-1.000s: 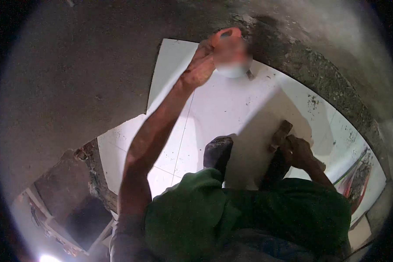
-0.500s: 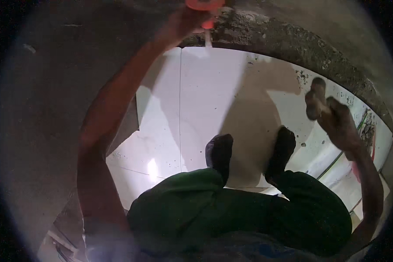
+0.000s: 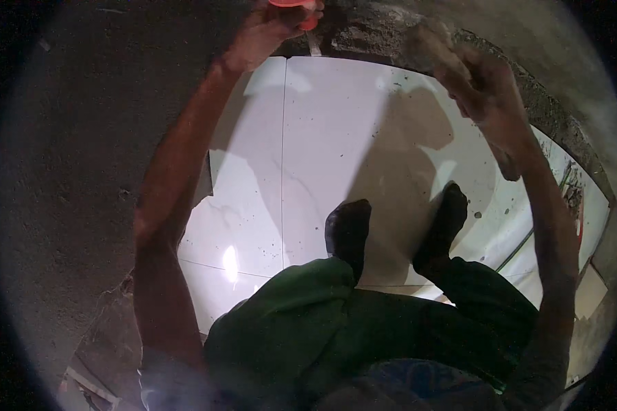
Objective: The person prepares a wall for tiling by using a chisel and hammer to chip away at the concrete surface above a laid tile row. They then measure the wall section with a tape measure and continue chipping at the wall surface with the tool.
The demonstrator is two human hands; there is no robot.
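Tiles [image 3: 315, 144], white, thin-jointed, sprinkled with dark crumbs; landmark for all places below.

Left hand [image 3: 271, 34]: just beyond the far edge of the tiles, left of their middle; fingers wrapped round the grip of a chisel.

Chisel [image 3: 308, 24]: orange guard and grip, partly cut off by the upper border of the view; pale shaft pointing down toward the far edge of the tiles. Whether the tip touches anything cannot be told.

Right hand [image 3: 487, 89]: over the far right part of the tiles; fist closed about a hammer handle.

Hammer [image 3: 432, 51]: head blurred, beyond the far edge of the tiles, well apart from the chisel; handle butt showing below the fist.

Rough strip [image 3: 370, 41]: grey, crumbly, bordering the far edge of the tiles.

Feet [image 3: 348, 233], two, dark-covered: on the near part of the tiles.

Trousers [image 3: 281, 301], green: at the near side of the tiles.
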